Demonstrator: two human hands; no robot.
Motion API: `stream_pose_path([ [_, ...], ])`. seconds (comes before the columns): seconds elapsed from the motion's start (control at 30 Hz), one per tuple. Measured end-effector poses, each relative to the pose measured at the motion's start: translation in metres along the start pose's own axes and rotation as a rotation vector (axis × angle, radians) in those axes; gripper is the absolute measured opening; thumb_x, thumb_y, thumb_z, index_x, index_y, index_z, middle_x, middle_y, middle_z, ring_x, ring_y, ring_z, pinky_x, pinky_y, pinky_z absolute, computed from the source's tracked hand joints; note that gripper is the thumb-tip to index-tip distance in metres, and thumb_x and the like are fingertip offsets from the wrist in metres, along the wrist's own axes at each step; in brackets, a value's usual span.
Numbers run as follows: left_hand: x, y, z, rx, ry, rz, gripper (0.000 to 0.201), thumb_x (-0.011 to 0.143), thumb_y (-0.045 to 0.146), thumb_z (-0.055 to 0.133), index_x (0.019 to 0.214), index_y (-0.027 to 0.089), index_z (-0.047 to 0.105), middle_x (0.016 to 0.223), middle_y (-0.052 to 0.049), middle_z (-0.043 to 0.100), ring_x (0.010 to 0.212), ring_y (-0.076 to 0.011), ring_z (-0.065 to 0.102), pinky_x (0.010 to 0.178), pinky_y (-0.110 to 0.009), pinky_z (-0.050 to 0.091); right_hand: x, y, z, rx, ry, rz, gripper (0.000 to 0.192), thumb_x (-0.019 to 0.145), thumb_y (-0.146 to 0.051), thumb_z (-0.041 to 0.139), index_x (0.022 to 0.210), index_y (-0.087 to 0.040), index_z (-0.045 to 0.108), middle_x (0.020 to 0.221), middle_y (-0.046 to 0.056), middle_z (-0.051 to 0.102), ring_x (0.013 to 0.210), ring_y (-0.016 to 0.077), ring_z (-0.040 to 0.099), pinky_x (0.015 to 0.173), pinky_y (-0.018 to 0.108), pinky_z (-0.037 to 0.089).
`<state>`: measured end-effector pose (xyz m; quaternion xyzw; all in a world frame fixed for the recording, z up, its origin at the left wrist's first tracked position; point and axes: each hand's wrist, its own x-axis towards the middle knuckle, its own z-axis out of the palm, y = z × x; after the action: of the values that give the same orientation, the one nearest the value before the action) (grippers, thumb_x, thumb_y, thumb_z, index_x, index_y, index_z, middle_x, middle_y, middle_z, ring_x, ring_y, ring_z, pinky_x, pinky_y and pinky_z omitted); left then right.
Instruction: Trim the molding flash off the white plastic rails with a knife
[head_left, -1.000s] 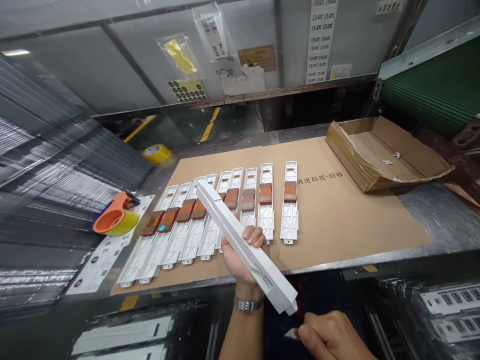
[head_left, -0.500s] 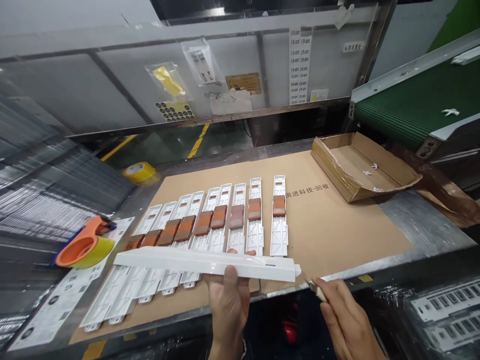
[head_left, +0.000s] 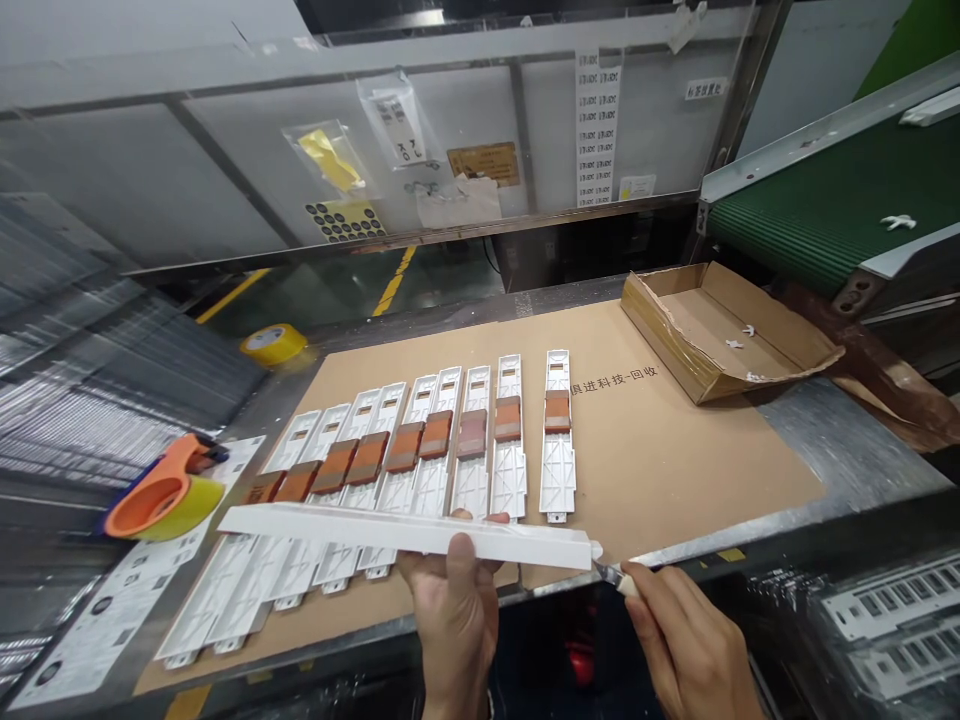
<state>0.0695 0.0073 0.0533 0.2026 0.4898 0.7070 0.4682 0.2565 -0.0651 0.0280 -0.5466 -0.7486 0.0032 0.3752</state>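
Above the bench edge, left hand (head_left: 457, 610) clamped on white strip (head_left: 409, 531); right hand (head_left: 686, 650) pinching blade (head_left: 611, 575).

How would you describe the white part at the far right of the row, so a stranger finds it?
Start at the brown cardboard sheet. On it lies a row of white plastic parts with brown patches. The rightmost part lies apart from the others, beside printed characters.

Both hands are bare, with no gloves or rings to be seen. The left hand (head_left: 454, 600) shows its thumb and short, plain nails, and its forearm runs bare to the lower edge of the view, with no sleeve in sight. The right hand (head_left: 686, 640) is likewise uncovered, knuckles rounded, and its wrist is also bare and sleeveless.
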Motion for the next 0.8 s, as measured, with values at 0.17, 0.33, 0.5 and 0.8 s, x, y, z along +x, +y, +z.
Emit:
stream_pose_path([
  [0.17, -0.001, 0.001, -0.001, 0.009, -0.028, 0.023, 0.077, 0.061, 0.042, 0.081, 0.123, 0.029, 0.038, 0.084, -0.001, 0.060, 0.070, -0.0204, 0.065, 0.060, -0.031, 0.055, -0.001, 0.000, 0.000, 0.003, -0.022, 0.007, 0.024, 0.094, -0.018, 0.047, 0.117, -0.013, 0.053, 0.082, 0.007, 0.057, 0.072, 0.0139, 0.053, 0.064, 0.024, 0.042],
  [0.33, -0.003, 0.002, 0.001, 0.033, -0.012, 0.013, 0.066, 0.061, 0.043, 0.081, 0.112, 0.027, 0.041, 0.084, 0.000, 0.058, 0.070, -0.0206, 0.065, 0.061, -0.033, 0.056, -0.002, 0.002, -0.001, -0.047, -0.001, -0.024, 0.025, 0.093, -0.016, 0.049, 0.117, -0.011, 0.053, 0.081, 0.007, 0.057, 0.072, 0.0144, 0.053, 0.066, 0.025, 0.041],
  [0.5, -0.005, 0.002, 0.001, 0.005, 0.012, -0.017, 0.066, 0.056, 0.042, 0.084, 0.105, 0.028, 0.042, 0.087, 0.002, 0.056, 0.070, -0.0188, 0.065, 0.072, -0.037, 0.056, -0.003, 0.003, -0.001, -0.079, 0.004, -0.036, 0.027, 0.093, -0.016, 0.049, 0.119, -0.011, 0.053, 0.081, 0.008, 0.058, 0.072, 0.0147, 0.054, 0.068, 0.026, 0.041],
  [0.8, -0.009, 0.006, 0.001, 0.003, 0.099, -0.177, 0.074, 0.041, 0.050, 0.087, 0.098, 0.021, 0.050, 0.083, -0.001, 0.059, 0.069, -0.0215, 0.065, 0.059, -0.027, 0.054, -0.003, 0.022, -0.002, -0.150, 0.034, 0.118, 0.022, 0.097, -0.024, 0.044, 0.111, -0.016, 0.059, 0.081, 0.004, 0.063, 0.071, 0.0127, 0.061, 0.065, 0.022, 0.045],
])
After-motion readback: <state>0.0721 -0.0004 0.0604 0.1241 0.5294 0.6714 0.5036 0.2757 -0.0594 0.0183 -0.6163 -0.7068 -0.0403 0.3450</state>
